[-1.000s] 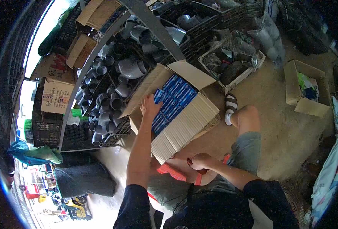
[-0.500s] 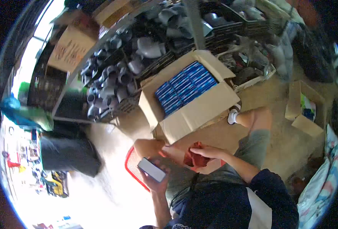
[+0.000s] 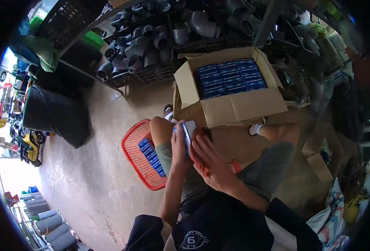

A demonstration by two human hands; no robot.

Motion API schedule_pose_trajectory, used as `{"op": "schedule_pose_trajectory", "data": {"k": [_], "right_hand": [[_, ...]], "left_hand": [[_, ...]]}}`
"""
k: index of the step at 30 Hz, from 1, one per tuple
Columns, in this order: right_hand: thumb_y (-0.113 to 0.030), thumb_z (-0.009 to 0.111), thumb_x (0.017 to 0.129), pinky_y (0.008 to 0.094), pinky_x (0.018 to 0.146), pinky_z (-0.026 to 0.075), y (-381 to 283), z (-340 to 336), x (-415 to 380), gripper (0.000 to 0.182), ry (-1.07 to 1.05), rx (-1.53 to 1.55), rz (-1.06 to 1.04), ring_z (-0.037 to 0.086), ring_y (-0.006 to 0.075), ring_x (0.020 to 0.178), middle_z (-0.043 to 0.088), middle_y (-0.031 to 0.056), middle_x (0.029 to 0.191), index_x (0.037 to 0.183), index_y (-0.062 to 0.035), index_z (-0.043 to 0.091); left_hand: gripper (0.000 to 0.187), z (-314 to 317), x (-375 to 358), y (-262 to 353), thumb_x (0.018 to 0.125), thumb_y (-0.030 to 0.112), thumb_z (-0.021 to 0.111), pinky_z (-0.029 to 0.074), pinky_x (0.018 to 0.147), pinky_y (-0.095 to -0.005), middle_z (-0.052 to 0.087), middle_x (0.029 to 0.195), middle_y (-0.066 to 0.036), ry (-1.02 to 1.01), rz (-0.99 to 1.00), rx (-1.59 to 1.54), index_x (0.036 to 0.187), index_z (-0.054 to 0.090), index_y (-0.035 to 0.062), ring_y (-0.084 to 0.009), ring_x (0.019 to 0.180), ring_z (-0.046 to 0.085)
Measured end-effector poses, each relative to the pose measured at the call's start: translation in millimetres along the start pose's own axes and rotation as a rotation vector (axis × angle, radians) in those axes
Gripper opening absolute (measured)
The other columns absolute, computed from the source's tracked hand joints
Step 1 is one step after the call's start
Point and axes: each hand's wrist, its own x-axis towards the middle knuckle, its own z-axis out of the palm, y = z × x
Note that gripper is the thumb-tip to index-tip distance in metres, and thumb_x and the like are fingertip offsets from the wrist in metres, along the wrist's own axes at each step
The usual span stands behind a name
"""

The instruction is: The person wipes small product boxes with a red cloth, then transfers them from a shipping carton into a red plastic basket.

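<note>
A small box (image 3: pixel 188 129) with a whitish face and blue edge stands tilted in my left hand (image 3: pixel 178 147), whose fingers wrap round its side. My right hand (image 3: pixel 218 169) presses a red cloth (image 3: pixel 195 157) against the box's right side; the cloth is mostly covered by the fingers. Just beyond both hands is an open cardboard carton (image 3: pixel 247 108), filled with neat rows of blue boxes (image 3: pixel 231 77). Left of my knee, a red plastic basket (image 3: pixel 135 167) holds a row of similar blue boxes (image 3: pixel 152 157).
Grey pipe elbows (image 3: pixel 145 46) fill black crates on a rack behind the carton. A dark mesh roll (image 3: pixel 55 115) stands at left. Another open carton (image 3: pixel 318 165) and a striped sack (image 3: pixel 333 213) lie to the right.
My hands have come together, bringing the red cloth against the small box. The box has turned more upright. The view has shifted, showing more of the basket and its blue boxes.
</note>
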Motion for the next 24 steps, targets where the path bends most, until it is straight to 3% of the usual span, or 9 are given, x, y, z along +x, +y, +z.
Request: {"op": "schedule_pose_trajectory", "data": {"k": [3,6,9,13,14,17,20,23,24], "right_hand": [[-0.019,0.063,0.091,0.0502,0.114,0.029,-4.3,0.7,-0.8,0.067,-0.047,0.120,0.048,0.026,0.0479,0.140,0.027,0.0259,0.152,0.146,0.0021,0.031],[-0.018,0.063,0.092,0.0497,0.114,0.028,-1.5,-14.5,21.9,0.069,-0.014,0.174,0.058,0.023,0.0462,0.142,0.025,0.0246,0.154,0.148,0.0009,0.028],[-0.015,0.061,0.093,0.0468,0.115,0.027,-1.6,-11.6,25.7,0.069,0.047,0.270,0.107,0.021,0.0415,0.145,0.023,0.0214,0.156,0.151,-0.0011,0.025],[-0.015,0.059,0.095,0.0475,0.116,0.026,-13.9,-3.0,-6.4,0.068,0.013,0.290,0.062,0.021,0.0442,0.143,0.024,0.0246,0.155,0.150,0.0013,0.023],[-0.015,0.058,0.095,0.0485,0.116,0.026,-14.9,-6.4,-10.4,0.068,-0.031,0.295,0.042,0.022,0.0464,0.142,0.024,0.0262,0.154,0.150,0.0025,0.022],[-0.012,0.055,0.097,0.0439,0.116,0.026,-3.4,-22.4,1.5,0.063,-0.047,0.388,0.153,0.026,0.0394,0.143,0.027,0.0248,0.153,0.149,0.0046,0.024],[-0.011,0.051,0.099,0.0384,0.115,0.028,8.9,-24.3,19.2,0.059,0.111,0.834,0.246,0.027,0.0288,0.144,0.030,0.0218,0.154,0.149,0.0034,0.024],[-0.013,0.049,0.100,0.0336,0.108,0.036,-2.8,-12.7,11.6,0.048,0.231,0.945,0.351,0.042,0.0192,0.133,0.047,0.0168,0.141,0.144,0.0013,0.036],[-0.016,0.049,0.101,0.0318,0.100,0.041,-6.5,-17.1,-2.5,0.033,0.024,1.039,0.573,0.053,0.0159,0.115,0.057,0.0122,0.123,0.130,-0.0003,0.049]], "left_hand": [[0.038,1.0,-10.3,4.9,0.105,0.031,0.042,0.045,0.095,-0.0326,0.058,0.115,-0.011,0.022,0.190,0.289,0.128,0.049,0.0021,-0.0168,0.107,0.056],[0.038,17.3,-41.0,3.9,0.103,0.026,0.046,0.044,0.096,-0.0320,0.057,0.118,-0.012,-0.004,0.144,0.312,0.132,0.047,0.0012,-0.0163,0.108,0.055],[0.044,22.7,-53.3,14.6,0.103,0.033,0.047,0.039,0.104,-0.0308,0.055,0.128,-0.013,0.019,0.112,0.338,0.131,0.048,-0.0003,-0.0205,0.120,0.052],[0.044,24.3,-50.1,25.9,0.103,0.033,0.047,0.041,0.101,-0.0319,0.056,0.125,-0.013,0.207,0.144,0.390,0.130,0.050,-0.0008,-0.0204,0.116,0.054],[0.041,27.5,-49.8,27.5,0.103,0.025,0.049,0.044,0.092,-0.0282,0.056,0.117,-0.010,0.212,0.123,0.339,0.136,0.045,0.0010,-0.0139,0.105,0.053],[0.041,31.5,-58.9,4.1,0.103,0.024,0.047,0.044,0.090,-0.0276,0.056,0.116,-0.010,0.191,0.215,0.318,0.137,0.044,0.0014,-0.0129,0.102,0.053],[0.042,51.4,-79.0,15.6,0.102,0.024,0.047,0.044,0.089,-0.0272,0.056,0.116,-0.010,0.163,0.232,0.530,0.137,0.044,0.0014,-0.0136,0.101,0.053],[0.042,52.8,-86.9,24.6,0.104,0.031,0.042,0.046,0.093,-0.0310,0.059,0.117,-0.011,0.211,0.231,0.596,0.135,0.046,0.0020,-0.0190,0.105,0.058],[0.043,44.2,-82.3,19.8,0.104,0.033,0.042,0.047,0.091,-0.0306,0.059,0.116,-0.010,0.256,0.277,0.572,0.134,0.046,0.0023,-0.0183,0.103,0.058]]}}
